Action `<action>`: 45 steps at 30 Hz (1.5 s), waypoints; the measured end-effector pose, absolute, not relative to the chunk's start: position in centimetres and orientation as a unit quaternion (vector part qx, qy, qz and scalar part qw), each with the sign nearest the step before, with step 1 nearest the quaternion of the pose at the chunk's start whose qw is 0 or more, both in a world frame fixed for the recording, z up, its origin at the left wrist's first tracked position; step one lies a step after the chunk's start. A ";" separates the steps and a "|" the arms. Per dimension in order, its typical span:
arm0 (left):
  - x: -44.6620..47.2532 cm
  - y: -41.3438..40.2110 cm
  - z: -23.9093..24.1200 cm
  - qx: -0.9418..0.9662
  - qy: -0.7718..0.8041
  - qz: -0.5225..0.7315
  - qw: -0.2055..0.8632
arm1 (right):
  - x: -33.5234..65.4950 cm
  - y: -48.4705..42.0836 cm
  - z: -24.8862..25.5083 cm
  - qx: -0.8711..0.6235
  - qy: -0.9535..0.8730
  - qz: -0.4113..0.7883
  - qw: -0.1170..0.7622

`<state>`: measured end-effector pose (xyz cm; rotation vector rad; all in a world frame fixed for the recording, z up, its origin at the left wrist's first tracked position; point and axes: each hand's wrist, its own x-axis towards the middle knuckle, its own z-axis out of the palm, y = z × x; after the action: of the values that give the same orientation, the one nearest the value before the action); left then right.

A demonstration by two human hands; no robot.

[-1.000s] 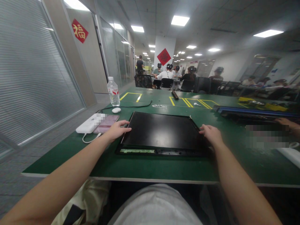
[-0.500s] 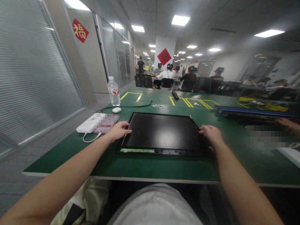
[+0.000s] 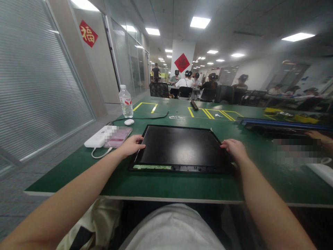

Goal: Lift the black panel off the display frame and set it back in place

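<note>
A black display panel in a dark frame lies flat on the green table. A green circuit strip runs along the left part of its near edge. My left hand grips the panel's left edge, thumb over the top and fingers around the side. At the opposite edge my right hand is closed on the right side, fingertips curled at the rim. The undersides of both grips are hidden.
Left of the panel lie a white power bank, a phone and a white oval case. A water bottle stands behind them. At right are a long blue-edged part and another person's hand.
</note>
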<state>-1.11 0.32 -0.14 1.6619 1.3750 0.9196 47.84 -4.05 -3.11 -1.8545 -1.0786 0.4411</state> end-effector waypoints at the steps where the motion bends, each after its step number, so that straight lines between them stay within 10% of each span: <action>1: -1.1 0.3 -0.1 0.659 0.540 0.354 0.385 | 47.8 -4.1 -3.1 -0.752 -0.439 0.178 0.459; 28: -3.4 1.3 -0.7 0.850 0.462 0.214 0.138 | 46.1 -5.1 -1.8 -0.789 -0.462 0.101 0.393; 45: -3.6 -0.6 1.5 0.913 0.335 0.126 0.195 | 45.2 -4.7 -2.9 -0.681 -0.611 0.203 0.349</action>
<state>-3.59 -0.55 1.50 2.5597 0.9396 0.3518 45.17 -4.70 -2.88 -1.7656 -1.5829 0.5257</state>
